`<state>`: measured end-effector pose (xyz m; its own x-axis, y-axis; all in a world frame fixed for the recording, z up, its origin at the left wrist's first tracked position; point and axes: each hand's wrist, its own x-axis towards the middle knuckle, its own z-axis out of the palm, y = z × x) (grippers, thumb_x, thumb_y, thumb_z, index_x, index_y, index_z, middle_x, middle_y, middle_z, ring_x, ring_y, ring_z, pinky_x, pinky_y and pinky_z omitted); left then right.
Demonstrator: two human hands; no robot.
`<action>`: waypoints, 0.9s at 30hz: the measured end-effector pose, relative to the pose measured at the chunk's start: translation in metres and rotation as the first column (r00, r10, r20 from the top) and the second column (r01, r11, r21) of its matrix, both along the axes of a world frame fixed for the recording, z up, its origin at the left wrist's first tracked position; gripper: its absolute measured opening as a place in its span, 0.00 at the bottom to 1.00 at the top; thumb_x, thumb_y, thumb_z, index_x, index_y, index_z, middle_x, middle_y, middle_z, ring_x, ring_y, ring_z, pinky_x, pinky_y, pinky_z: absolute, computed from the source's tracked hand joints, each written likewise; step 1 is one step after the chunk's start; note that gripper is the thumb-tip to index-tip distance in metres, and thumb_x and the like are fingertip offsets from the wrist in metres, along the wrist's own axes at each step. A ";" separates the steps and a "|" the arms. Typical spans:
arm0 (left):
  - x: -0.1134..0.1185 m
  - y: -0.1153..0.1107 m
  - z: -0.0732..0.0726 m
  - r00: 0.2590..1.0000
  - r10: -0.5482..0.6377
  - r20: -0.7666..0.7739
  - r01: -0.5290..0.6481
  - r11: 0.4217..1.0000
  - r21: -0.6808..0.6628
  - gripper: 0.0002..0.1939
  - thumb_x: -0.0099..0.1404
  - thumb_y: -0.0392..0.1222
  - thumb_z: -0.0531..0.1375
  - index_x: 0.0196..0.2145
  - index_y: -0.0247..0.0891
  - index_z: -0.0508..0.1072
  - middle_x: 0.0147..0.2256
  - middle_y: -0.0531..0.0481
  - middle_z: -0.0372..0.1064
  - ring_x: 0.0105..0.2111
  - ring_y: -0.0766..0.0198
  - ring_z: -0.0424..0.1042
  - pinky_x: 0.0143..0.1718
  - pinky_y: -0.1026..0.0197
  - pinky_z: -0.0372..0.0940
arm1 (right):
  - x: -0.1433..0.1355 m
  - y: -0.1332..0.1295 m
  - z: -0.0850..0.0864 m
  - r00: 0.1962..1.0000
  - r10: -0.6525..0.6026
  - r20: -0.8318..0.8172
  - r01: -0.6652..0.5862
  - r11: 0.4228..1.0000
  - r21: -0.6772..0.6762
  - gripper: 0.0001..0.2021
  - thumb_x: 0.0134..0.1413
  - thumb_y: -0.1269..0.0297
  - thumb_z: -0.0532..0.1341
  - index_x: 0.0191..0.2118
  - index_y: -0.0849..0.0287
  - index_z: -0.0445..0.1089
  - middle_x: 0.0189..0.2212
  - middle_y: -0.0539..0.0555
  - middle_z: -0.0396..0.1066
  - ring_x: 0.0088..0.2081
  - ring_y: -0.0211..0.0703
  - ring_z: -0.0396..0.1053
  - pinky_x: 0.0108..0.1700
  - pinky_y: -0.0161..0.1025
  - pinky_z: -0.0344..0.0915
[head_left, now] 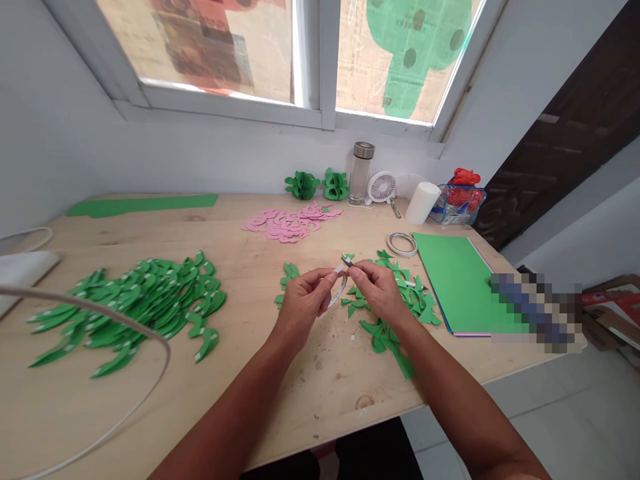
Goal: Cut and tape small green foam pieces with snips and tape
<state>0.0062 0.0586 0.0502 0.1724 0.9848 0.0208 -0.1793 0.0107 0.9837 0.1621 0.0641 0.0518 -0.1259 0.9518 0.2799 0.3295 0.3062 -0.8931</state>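
Note:
My left hand [311,293] is closed on a roll of white tape [338,293], with a strip of it held up between thumb and finger. Close beside it, my right hand [373,283] pinches a small dark-tipped tool [346,259], perhaps scissors, at the strip. Most of the tool is hidden in the fingers. Green paper scraps [390,333] lie under and around my right hand. A few green cut pieces [289,272] rest just beyond my left hand. On the left side of the table is a large pile of curved green pieces [145,300] bearing small white patches.
Pink paper pieces [290,223], two green paper figures [303,185], a bottle [360,173], a fan [382,187] and a white roll [423,203] stand or lie at the back. Another tape roll [402,245] sits near green sheets [463,283]. A cable [150,393] arcs across the left front.

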 end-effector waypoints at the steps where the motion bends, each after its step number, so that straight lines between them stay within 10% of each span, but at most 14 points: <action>1: 0.000 0.000 0.000 1.000 0.002 -0.002 -0.002 1.000 -0.001 0.17 0.57 0.50 0.61 0.37 0.35 0.77 0.12 0.61 0.48 0.14 0.74 0.47 0.17 0.67 0.45 | 0.000 0.000 0.000 1.000 0.000 0.002 0.000 1.000 0.002 0.19 0.57 0.52 0.54 0.36 0.62 0.75 0.18 0.45 0.53 0.21 0.33 0.50 0.24 0.33 0.47; 27: 0.001 -0.001 0.002 1.000 0.028 0.013 -0.028 0.999 -0.023 0.14 0.57 0.48 0.61 0.35 0.34 0.77 0.12 0.61 0.49 0.14 0.74 0.48 0.17 0.67 0.44 | 0.000 0.001 0.001 0.994 -0.076 0.074 0.072 0.996 0.047 0.16 0.56 0.53 0.56 0.31 0.61 0.73 0.18 0.45 0.55 0.23 0.34 0.52 0.25 0.33 0.49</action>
